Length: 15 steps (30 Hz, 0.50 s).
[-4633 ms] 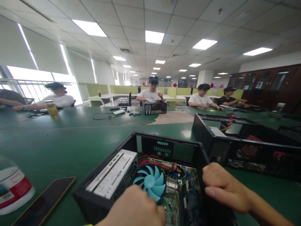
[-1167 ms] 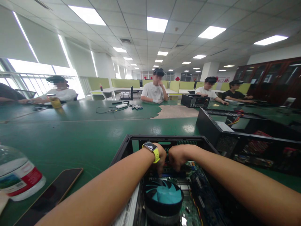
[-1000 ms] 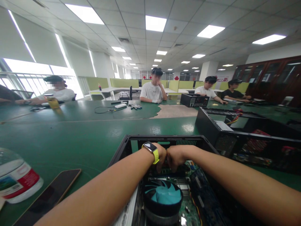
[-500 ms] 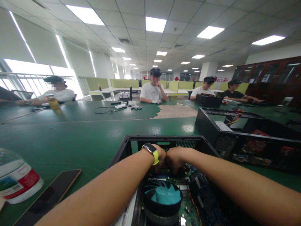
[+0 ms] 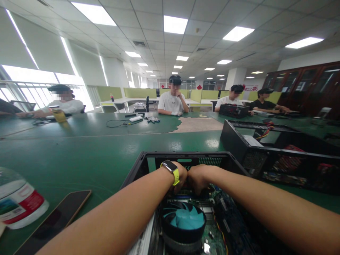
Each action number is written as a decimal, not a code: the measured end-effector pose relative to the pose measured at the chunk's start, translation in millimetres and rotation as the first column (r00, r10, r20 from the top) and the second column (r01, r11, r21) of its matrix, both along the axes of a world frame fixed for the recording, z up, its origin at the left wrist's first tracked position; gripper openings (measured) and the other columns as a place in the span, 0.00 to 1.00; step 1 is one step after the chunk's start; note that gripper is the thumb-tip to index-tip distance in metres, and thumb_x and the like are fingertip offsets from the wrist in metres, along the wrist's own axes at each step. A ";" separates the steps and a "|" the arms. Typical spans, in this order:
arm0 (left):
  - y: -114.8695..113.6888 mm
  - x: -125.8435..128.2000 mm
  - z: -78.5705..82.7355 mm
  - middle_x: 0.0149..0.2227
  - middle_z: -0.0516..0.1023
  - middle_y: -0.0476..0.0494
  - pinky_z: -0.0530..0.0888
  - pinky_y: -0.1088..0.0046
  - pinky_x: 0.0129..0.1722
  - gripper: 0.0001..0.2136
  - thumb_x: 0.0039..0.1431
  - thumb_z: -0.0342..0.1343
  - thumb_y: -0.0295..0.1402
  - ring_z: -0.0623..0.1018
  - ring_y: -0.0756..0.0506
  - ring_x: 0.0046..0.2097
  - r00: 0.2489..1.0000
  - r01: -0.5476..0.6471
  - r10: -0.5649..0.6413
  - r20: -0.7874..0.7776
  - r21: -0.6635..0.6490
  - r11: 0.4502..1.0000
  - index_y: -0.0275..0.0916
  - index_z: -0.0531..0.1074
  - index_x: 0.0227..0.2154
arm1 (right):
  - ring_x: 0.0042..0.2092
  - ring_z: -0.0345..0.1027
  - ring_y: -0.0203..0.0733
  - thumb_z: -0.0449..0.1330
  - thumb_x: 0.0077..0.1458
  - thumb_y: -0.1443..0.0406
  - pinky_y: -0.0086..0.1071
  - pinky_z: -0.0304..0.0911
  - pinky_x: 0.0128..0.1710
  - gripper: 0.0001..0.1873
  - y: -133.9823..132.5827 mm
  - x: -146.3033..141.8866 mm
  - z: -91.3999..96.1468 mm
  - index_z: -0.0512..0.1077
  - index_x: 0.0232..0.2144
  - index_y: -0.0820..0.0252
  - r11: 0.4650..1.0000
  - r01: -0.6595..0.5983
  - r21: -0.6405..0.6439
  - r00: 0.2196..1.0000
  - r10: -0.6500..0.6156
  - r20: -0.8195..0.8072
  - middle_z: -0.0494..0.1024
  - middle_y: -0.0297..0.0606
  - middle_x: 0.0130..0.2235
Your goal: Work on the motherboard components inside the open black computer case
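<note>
An open black computer case (image 5: 148, 157) lies on the green table in front of me. Inside it sit a cooler with a teal fan (image 5: 184, 219) and a green motherboard (image 5: 212, 242). My left hand (image 5: 181, 177), with a yellow-strapped watch (image 5: 171, 169) on the wrist, and my right hand (image 5: 198, 177) reach deep into the case's far end, side by side and touching. Their fingers curl down onto something behind the fan; what they grip is hidden.
A second open black case (image 5: 268, 152) lies to the right. A phone (image 5: 57, 221) and a plastic bottle (image 5: 18, 202) lie at the near left. Several people sit at the far side of the green table (image 5: 79, 148); one has a small black case (image 5: 233, 109).
4.6 s ago my hands were at the near edge of the case; both are now at its far end. In the last second they have barely moved. The far small case shifted right.
</note>
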<state>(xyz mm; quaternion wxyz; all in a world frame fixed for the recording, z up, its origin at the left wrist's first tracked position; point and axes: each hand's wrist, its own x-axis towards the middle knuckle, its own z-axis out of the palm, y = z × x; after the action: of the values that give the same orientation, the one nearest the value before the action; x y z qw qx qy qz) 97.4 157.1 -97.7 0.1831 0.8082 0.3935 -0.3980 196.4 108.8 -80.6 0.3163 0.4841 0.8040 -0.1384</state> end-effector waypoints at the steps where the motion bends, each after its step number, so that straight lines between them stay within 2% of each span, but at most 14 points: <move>1: 0.1 0.3 0.1 0.21 0.79 0.41 0.77 0.59 0.34 0.10 0.28 0.71 0.33 0.77 0.39 0.27 1.000 0.003 -0.003 0.001 -0.004 1.000 0.36 0.77 0.15 | 0.32 0.74 0.45 0.68 0.32 0.59 0.31 0.67 0.31 0.20 0.1 0.1 -0.4 0.79 0.33 0.59 1.000 0.005 -0.006 1.000 -0.005 -0.002 0.80 0.35 0.29; 8: -3.1 -1.6 -1.3 0.23 0.80 0.42 0.76 0.60 0.33 0.11 0.28 0.72 0.36 0.78 0.39 0.28 1.000 0.013 -0.013 0.006 -0.051 0.999 0.39 0.79 0.19 | 0.31 0.74 0.46 0.68 0.32 0.60 0.32 0.67 0.31 0.20 -0.1 -0.3 -1.6 0.79 0.33 0.60 0.998 0.040 -0.049 0.999 -0.040 0.011 0.80 0.36 0.28; 15: -6.2 -0.4 5.3 0.24 0.80 0.42 0.75 0.64 0.30 0.12 0.28 0.72 0.37 0.78 0.40 0.28 1.000 0.028 -0.028 -0.003 -0.086 0.996 0.40 0.79 0.20 | 0.32 0.74 0.46 0.69 0.30 0.61 0.32 0.68 0.31 0.19 2.0 -0.7 -3.0 0.79 0.30 0.60 0.998 0.031 -0.047 1.000 -0.030 0.007 0.79 0.34 0.27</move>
<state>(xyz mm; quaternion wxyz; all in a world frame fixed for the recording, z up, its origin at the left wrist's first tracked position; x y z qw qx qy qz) 97.0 150.9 -92.4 0.2110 0.8042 0.3651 -0.4189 195.7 110.8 -83.7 0.3280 0.4891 0.7921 -0.1605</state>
